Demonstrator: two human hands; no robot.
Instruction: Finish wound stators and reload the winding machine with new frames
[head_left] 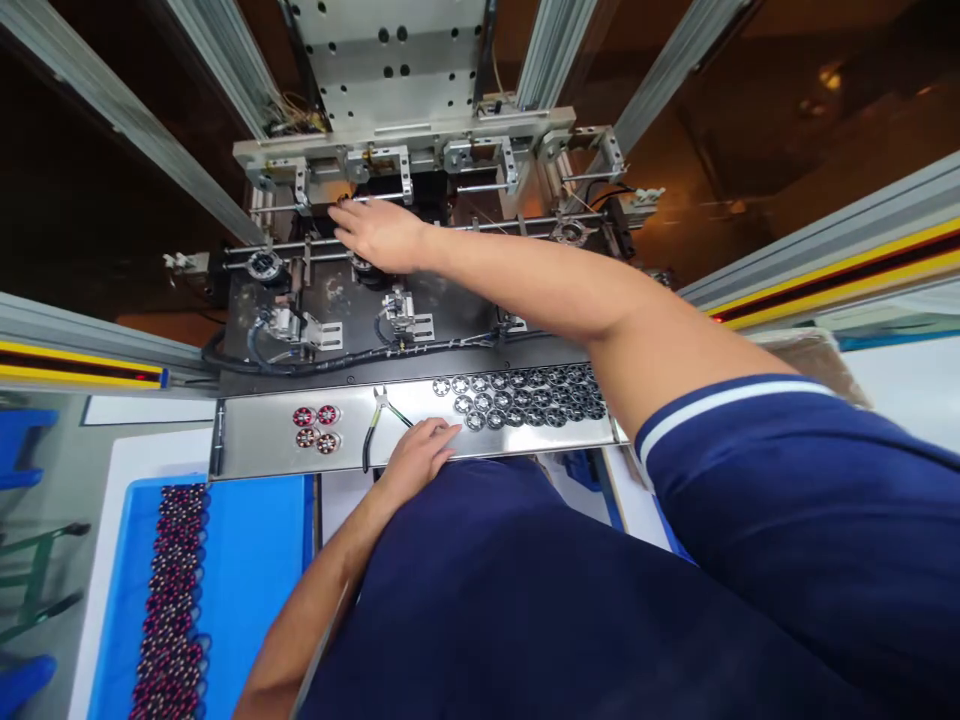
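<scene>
Fingers (433, 431) (left) at tray (262, 440) edge

Four red-and-black round parts (326, 414), one pair of pliers-style cutters (382, 401) and dozens of black round parts (517, 397), packed too tightly for an exact count, share one metal tray (262, 450); two bare hands (422, 456), four metal brackets (301, 185) and two yellow bars (75, 363) also appear.

Black-silver discs (496, 420), red-black discs (326, 414), blue tray (251, 560), white-striped navy sleeve (750, 470)
</scene>
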